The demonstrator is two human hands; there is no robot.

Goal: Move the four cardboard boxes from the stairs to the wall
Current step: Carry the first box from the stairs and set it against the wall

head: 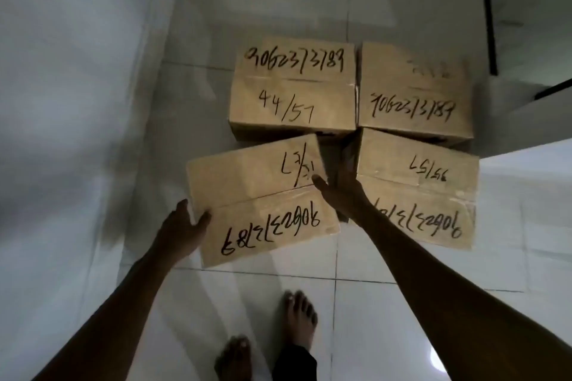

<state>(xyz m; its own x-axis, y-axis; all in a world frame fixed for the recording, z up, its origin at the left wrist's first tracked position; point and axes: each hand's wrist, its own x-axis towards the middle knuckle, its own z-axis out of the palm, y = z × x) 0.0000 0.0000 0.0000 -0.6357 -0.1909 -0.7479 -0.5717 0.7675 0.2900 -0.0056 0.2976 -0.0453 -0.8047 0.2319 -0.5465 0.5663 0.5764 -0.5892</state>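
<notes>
A view looking down at a white tiled floor where four brown cardboard boxes sit in a two-by-two cluster beside a pale wall on the left. Each box top carries handwritten black numbers.

The far left box and far right box lie flat, side by side and touching. The near right box lies flat just in front of them. The near left box sits skewed, turned out of line with the others (whether its base rests fully on the floor cannot be told).

The left hand clasps that box's near left corner, thumb on top and fingers curled under the edge. The right hand presses against the box's right side, in the gap between the two near boxes, thumb hooked over the top edge.

Two bare feet stand on the tiles at the bottom.
</notes>
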